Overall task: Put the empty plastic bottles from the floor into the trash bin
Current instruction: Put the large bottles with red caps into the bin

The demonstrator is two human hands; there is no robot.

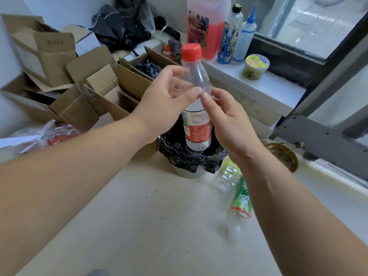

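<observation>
A clear empty bottle (196, 80) with a red cap and a red-and-white label stands upright, its base down inside the trash bin (187, 173), a small grey bin lined with a black bag. My left hand (165, 102) is beside the bottle's shoulder with its fingers spread, thumb tip resting on the near side. My right hand (225, 120) is open on the other side, its index fingertip touching the bottle near my left thumb. Neither hand wraps around the bottle. A clear bottle with a green label (242, 198) lies on the floor right of the bin, partly behind my right forearm.
Open cardboard boxes (79, 82) pile up at the left and behind the bin. A window ledge (264, 84) at the right holds a pink liquid jug, squeeze bottles and a yellow tub. A brass bowl (284, 156) sits on the floor by the window frame. A plastic bag lies at far left.
</observation>
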